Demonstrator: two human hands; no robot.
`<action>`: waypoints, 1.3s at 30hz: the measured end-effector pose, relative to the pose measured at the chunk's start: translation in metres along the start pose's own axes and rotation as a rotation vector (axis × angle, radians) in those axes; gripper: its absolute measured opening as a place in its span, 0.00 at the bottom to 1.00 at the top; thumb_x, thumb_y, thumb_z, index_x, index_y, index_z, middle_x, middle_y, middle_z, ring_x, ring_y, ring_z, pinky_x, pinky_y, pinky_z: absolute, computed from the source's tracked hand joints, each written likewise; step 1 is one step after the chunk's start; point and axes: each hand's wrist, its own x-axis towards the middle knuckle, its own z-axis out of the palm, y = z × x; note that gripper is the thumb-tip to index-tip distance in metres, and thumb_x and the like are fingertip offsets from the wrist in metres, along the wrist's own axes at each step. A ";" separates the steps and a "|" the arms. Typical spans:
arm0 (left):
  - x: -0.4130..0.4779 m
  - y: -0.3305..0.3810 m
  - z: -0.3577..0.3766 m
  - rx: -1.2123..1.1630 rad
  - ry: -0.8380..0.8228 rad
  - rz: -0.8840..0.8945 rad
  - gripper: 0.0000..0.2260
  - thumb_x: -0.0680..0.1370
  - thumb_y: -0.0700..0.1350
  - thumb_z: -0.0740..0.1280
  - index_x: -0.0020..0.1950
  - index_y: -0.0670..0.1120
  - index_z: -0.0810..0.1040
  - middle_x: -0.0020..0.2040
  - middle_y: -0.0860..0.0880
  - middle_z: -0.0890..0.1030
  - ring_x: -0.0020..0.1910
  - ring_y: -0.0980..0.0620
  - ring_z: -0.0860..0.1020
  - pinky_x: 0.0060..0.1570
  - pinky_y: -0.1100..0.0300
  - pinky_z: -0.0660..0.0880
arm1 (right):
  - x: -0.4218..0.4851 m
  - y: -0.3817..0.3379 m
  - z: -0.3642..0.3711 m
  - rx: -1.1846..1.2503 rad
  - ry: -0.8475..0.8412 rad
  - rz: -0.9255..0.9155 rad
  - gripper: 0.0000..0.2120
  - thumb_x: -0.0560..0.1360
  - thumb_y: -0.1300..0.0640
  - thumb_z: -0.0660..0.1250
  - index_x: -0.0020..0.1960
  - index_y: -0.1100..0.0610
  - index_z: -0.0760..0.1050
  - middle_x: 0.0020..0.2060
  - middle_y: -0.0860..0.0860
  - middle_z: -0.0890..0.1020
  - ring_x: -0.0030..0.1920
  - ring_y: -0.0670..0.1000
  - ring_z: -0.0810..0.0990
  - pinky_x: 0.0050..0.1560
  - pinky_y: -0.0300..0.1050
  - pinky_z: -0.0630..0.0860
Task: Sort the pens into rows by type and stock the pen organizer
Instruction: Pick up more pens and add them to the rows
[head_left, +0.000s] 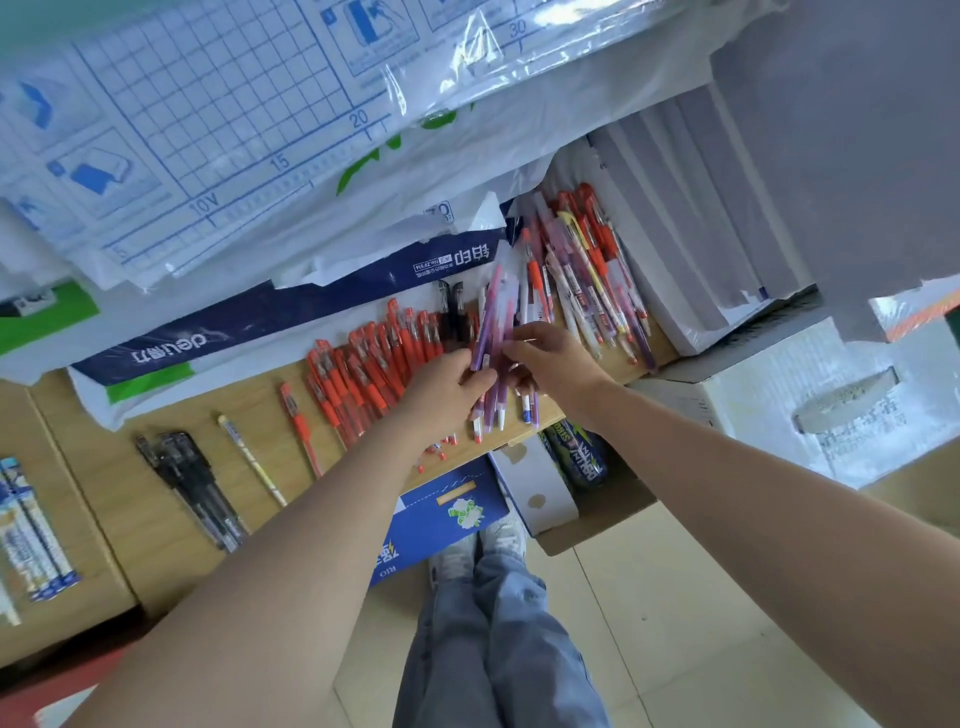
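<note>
Purple pens (491, 332), maybe six, bunched just above the wooden counter's (104, 457) front edge. Left hand (447, 387) curls round the bunch and right hand (553, 364) pinches it too, both arms stretched forward. Orange pens (363, 374) lie alongside, too many to count.

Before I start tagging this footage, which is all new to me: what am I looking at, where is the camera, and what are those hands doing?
There is no machine here, only a person. The single picture comes from a camera worn on their head, looking down past both bare arms onto a wooden table. The left hand and right hand together hold a bundle of purple pens, fingers curled round it. On the table lie a row of orange pens, a few black pens at the left, and a mixed pile of pens at the right.
</note>
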 end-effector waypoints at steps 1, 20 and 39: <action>-0.002 -0.001 -0.001 -0.002 0.002 -0.008 0.14 0.81 0.52 0.60 0.55 0.40 0.74 0.47 0.36 0.79 0.40 0.45 0.77 0.39 0.51 0.71 | 0.000 0.000 0.003 -0.001 -0.009 -0.011 0.04 0.78 0.61 0.65 0.49 0.62 0.76 0.34 0.57 0.79 0.33 0.52 0.75 0.35 0.44 0.73; -0.046 -0.016 -0.014 -0.332 0.044 -0.151 0.16 0.81 0.55 0.52 0.48 0.47 0.73 0.46 0.45 0.78 0.39 0.49 0.73 0.41 0.54 0.71 | -0.023 -0.004 0.030 -0.331 -0.183 -0.032 0.09 0.78 0.55 0.66 0.41 0.59 0.76 0.24 0.45 0.78 0.25 0.46 0.69 0.29 0.37 0.67; -0.141 -0.081 -0.055 -0.696 0.374 -0.091 0.04 0.76 0.39 0.68 0.42 0.42 0.80 0.38 0.46 0.82 0.33 0.43 0.82 0.47 0.40 0.78 | -0.077 -0.011 0.131 -0.625 -0.347 -0.169 0.16 0.77 0.49 0.66 0.45 0.64 0.78 0.30 0.55 0.76 0.26 0.49 0.69 0.23 0.36 0.67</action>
